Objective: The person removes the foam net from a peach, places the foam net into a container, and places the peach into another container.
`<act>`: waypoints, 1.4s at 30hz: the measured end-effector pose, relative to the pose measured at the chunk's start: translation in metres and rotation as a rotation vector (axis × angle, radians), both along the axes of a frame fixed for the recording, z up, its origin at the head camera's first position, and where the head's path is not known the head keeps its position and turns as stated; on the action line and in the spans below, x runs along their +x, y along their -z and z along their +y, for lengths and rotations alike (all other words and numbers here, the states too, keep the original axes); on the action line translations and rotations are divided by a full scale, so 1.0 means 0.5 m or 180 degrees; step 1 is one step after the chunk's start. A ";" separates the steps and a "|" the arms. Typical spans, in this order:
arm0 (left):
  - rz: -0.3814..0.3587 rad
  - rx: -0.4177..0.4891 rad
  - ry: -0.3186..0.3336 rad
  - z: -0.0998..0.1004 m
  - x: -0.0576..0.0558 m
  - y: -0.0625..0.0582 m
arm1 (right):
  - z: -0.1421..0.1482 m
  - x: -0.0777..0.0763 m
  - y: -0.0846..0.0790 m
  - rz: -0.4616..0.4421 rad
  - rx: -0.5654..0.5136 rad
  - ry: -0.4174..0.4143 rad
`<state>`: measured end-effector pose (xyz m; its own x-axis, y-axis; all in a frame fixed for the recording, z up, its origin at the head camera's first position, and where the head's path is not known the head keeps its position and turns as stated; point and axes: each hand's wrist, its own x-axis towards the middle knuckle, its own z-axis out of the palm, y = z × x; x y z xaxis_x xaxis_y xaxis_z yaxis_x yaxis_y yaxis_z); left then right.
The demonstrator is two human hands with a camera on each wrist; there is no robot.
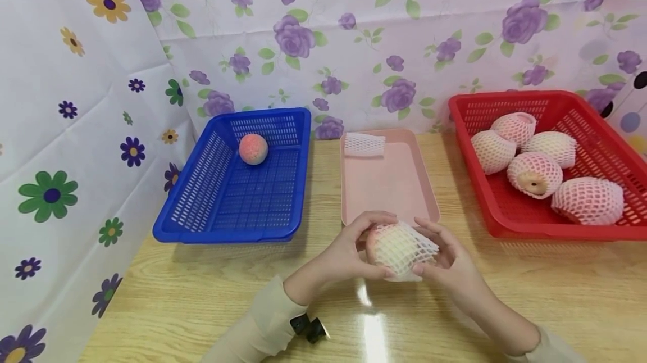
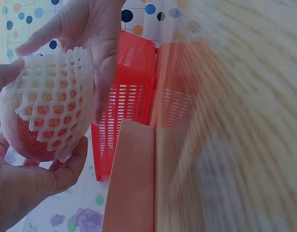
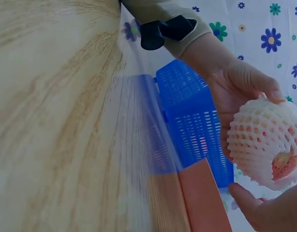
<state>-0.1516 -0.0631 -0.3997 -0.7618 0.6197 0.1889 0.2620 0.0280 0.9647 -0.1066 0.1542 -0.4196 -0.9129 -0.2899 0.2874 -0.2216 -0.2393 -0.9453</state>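
Note:
A peach (image 2: 30, 137) is partly covered by a white foam net (image 1: 404, 248), held over the table in front of the pink tray. The left hand (image 1: 349, 253) grips it from the left, where some bare pinkish skin shows between thumb and fingers. On the other side the right hand (image 1: 455, 264) holds the loose end of the net between thumb and fingers. In the right wrist view, the net's open end (image 3: 279, 166) shows some peach inside. The left hand's fingers are partly hidden behind the fruit.
A blue basket (image 1: 229, 236) at the left contains one bare peach (image 1: 253, 149). The pink tray (image 1: 389, 183) carries an empty foam net (image 1: 364, 144). At the right, a red basket (image 1: 566, 232) holds several net-wrapped peaches (image 1: 588, 200). A black device (image 1: 308, 328) sits at the left wrist.

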 end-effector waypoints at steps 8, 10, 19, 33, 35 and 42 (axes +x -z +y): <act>0.0162 -0.0306 -0.0027 0.007 0.010 -0.005 | -0.003 0.003 0.003 -0.0402 0.0538 0.0114; 0.0163 -0.0363 0.0014 0.004 0.009 -0.008 | -0.001 0.003 0.004 -0.0387 0.0532 0.0128; 0.0596 -0.0019 0.0012 -0.033 -0.018 -0.029 | 0.013 0.002 0.000 -0.0448 -0.0063 0.0103; 0.0335 -0.0079 0.0368 -0.031 -0.022 -0.025 | 0.018 -0.002 -0.007 -0.0357 -0.0189 0.0101; 0.0263 -0.0159 0.0368 -0.031 -0.021 -0.027 | 0.018 -0.002 -0.008 -0.0329 -0.0129 0.0102; 0.0304 -0.0280 0.0318 -0.027 -0.023 -0.019 | 0.016 0.000 -0.016 -0.0427 -0.0076 0.0078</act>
<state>-0.1632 -0.0767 -0.3903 -0.6768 0.7087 0.1992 0.3582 0.0806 0.9301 -0.1068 0.1620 -0.4115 -0.9503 -0.2616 0.1689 -0.0997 -0.2582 -0.9609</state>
